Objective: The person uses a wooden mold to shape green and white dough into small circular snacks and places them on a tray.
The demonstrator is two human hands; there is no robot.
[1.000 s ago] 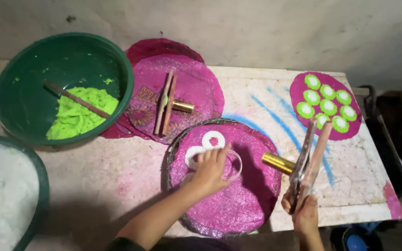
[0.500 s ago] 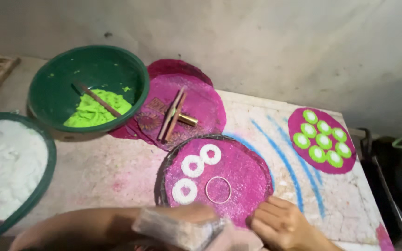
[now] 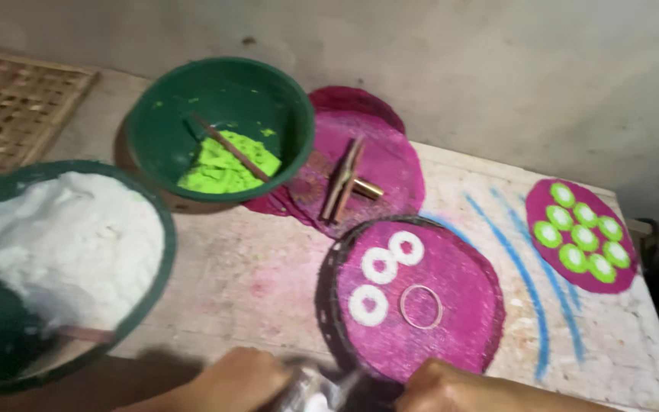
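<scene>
Both my hands are low at the table's front edge. My left hand [image 3: 239, 381] is closed on a crumpled clear plastic bag [image 3: 308, 391]. My right hand [image 3: 451, 389] is curled right beside the bag's other end; whether it grips the bag is hidden by blur. Just beyond them lies a round magenta tray [image 3: 463, 309] carrying three white rings [image 3: 379, 265] and a thin metal ring [image 3: 421, 306].
A green bowl [image 3: 154, 130] holds bright green paste and a stick. A bowl of white powder [image 3: 62, 244] sits at the left. A wood-and-brass press [image 3: 348, 183] rests on stacked magenta discs. A magenta disc [image 3: 543, 259] with several green-and-white pieces lies far right. A woven mat [image 3: 9, 107] is at the far left.
My left hand left the tray and took up a plastic bag. My right hand no longer shows the press it held. The view swung left and both hands dropped to the front edge.
</scene>
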